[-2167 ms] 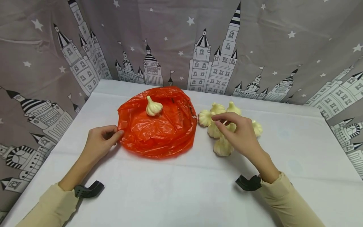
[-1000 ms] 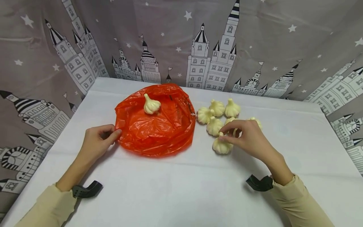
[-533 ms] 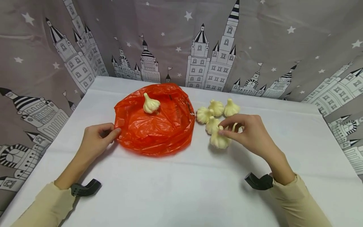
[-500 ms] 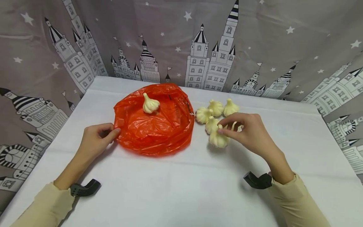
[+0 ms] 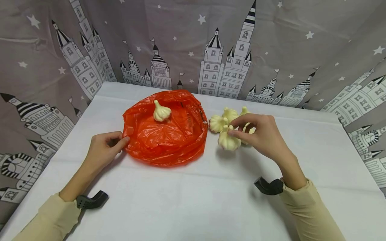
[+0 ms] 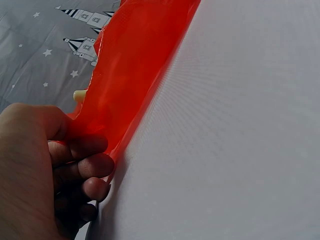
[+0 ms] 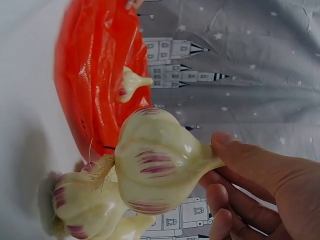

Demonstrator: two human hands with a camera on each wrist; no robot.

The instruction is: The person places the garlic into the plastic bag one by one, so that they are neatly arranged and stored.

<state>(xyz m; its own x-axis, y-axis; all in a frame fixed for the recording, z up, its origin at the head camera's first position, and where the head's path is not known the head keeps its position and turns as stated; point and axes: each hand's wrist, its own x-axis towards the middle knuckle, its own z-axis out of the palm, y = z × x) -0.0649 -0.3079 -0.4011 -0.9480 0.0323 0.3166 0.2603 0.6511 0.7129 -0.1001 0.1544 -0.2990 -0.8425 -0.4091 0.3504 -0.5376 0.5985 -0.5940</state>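
Glossy cream garlic bulb (image 5: 229, 142) has shifted left and forward, pinched stem-up by right hand (image 5: 261, 134); crumpled red plastic bag (image 5: 164, 137) lies left of it, near rim-edge pinched by left hand (image 5: 105, 147).

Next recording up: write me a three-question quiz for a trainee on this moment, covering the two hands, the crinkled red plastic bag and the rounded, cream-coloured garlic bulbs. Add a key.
1. True or false: the left hand pinches the edge of the crinkled red plastic bag.
2. Which part of the rounded, cream, purple-streaked garlic bulb does the right hand hold?
A) the root tuft
B) the stem
C) the wide body
3. How many bulbs can be seen inside the bag's opening?

Key
1. True.
2. B; the right wrist view shows it between thumb and fingers.
3. One; that single cream bulb lies toward the bag's far side.
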